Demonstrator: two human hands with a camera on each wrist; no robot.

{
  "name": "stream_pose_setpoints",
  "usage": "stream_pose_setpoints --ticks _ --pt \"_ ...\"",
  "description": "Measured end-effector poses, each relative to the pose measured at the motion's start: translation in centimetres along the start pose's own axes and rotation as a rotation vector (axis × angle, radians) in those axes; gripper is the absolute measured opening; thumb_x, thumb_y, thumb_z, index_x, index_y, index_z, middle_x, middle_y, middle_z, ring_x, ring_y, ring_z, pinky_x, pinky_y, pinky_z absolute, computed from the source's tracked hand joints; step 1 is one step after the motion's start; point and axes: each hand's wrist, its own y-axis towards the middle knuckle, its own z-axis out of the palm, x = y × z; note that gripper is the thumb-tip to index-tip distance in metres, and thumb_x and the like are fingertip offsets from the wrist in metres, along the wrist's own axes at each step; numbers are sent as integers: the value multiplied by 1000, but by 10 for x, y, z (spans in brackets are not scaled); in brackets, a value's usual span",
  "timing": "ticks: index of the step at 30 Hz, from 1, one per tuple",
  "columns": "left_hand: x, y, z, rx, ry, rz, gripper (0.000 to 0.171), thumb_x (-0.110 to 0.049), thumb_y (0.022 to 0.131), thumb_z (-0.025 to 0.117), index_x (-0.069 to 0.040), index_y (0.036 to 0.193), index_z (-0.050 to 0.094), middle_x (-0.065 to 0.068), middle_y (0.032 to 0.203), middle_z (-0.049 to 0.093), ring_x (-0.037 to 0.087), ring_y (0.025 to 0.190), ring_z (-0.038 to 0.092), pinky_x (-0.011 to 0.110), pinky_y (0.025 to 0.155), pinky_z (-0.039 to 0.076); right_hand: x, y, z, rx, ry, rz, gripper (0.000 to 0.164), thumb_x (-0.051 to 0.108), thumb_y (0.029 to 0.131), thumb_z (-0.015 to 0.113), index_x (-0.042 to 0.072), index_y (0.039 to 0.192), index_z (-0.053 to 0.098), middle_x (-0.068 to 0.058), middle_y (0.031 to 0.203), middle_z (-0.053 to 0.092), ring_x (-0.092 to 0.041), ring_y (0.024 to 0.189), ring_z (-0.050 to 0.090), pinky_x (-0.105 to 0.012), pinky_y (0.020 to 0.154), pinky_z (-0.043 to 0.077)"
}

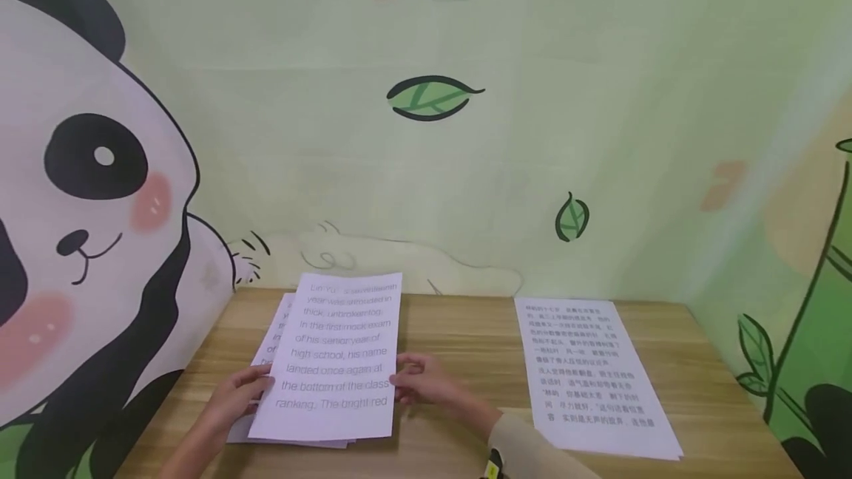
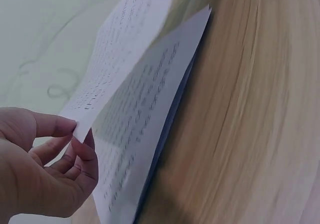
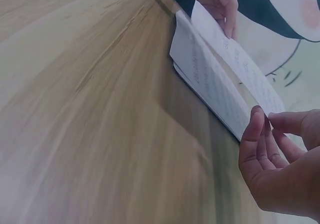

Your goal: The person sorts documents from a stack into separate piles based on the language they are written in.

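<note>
Both hands hold one sheet of paper (image 1: pixel 333 361) printed with large English text, raised over a stack of printed sheets (image 2: pixel 145 114). My left hand (image 1: pixel 236 398) pinches its left edge between thumb and fingers. At the opposite edge, my right hand (image 1: pixel 426 383) pinches it with thumb and fingertips. In the left wrist view, the left hand (image 2: pixel 55 164) grips near a corner of the sheet, which bows upward. The right wrist view has the right hand (image 3: pixel 280 164) at the near edge, with a gap between the sheet and the stack below.
A second stack of paper (image 1: pixel 586 383) with Chinese text lies on the right side of the wooden table (image 1: pixel 459 324). Behind the table hangs a pale green backdrop (image 1: pixel 299 131) with a panda and leaves drawn on it.
</note>
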Motion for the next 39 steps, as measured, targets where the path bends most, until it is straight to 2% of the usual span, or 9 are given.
stream_pose_setpoints --ticks 2,8,11,16,19,27,33,39 --pt "6 4 -7 -22 -2 -27 57 -20 99 63 6 147 46 17 119 65 15 91 59 27 74 50 -3 6 10 -14 1 2 45 1 92 68 -7 135 56 -14 95 77 -8 65 65 -19 60 56" --pt "20 10 -21 -49 -16 -51 58 -19 97 64 7 146 47 5 104 69 13 86 58 28 71 48 -13 21 32 -50 32 8 42 0 91 68 -7 132 59 -16 92 76 -9 63 64 -19 58 56" --pt "25 13 -24 -68 8 -49 56 -19 97 64 9 143 49 10 107 68 11 85 56 26 69 47 -15 24 40 -69 28 16 41 -1 90 69 -8 130 60 -16 89 75 -10 61 63 -19 56 55" --pt "32 20 -21 -98 38 -1 51 -16 97 64 12 139 53 29 125 64 7 84 58 23 68 49 -16 24 44 -85 33 17 47 -3 90 67 -11 135 55 -20 91 74 -10 61 63 -21 57 57" --pt "33 25 -19 -113 37 18 51 -14 97 63 13 138 53 32 131 62 6 84 60 22 68 50 -15 21 44 -84 36 27 49 -1 92 66 -10 138 53 -20 91 73 -11 61 63 -23 57 59" --pt "33 32 -18 -161 50 40 47 -8 95 62 15 136 54 31 121 67 8 78 62 23 64 52 -14 21 42 -63 -3 61 43 7 97 62 -6 137 56 -17 96 74 -11 63 66 -30 62 62" --pt "32 33 -18 -196 38 90 42 -7 96 61 14 132 58 18 103 74 7 75 60 23 61 52 -13 19 32 -50 1 67 43 11 102 56 -8 141 52 -18 107 72 -12 69 66 -29 66 62" --pt "29 28 -21 -279 37 113 44 -12 101 56 16 134 54 9 96 72 4 74 58 21 62 51 -12 4 12 -15 26 65 43 18 107 49 -7 142 50 -26 112 70 -9 69 67 -25 65 61"
